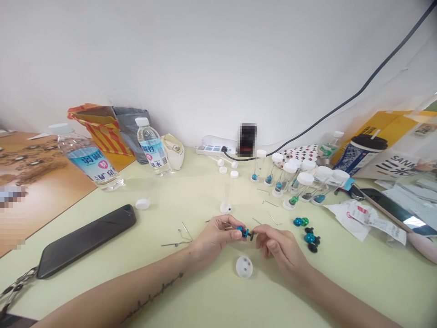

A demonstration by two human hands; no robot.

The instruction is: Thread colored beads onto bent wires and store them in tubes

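My left hand (pixel 215 238) pinches a small blue bead piece (pixel 242 231) between thumb and forefinger above the pale green table (pixel 191 291). My right hand (pixel 280 248) meets it from the right, its fingertips closed on a tiny black part (pixel 251 235) at the bead's end. A white round cap (pixel 244 267) with two holes lies just below the hands. Thin metal pins (pixel 186 233) lie to the left of my left hand. Loose blue, green and black beads (pixel 307 233) sit to the right of my right hand.
Several clear vials with white caps (pixel 297 180) stand at the back right. A black phone (pixel 87 239) lies at the left, near two water bottles (pixel 90 159). A power strip (pixel 215 148), a lidded cup (pixel 358 152), paper slips (pixel 362 218) and another phone (pixel 392 207) are around.
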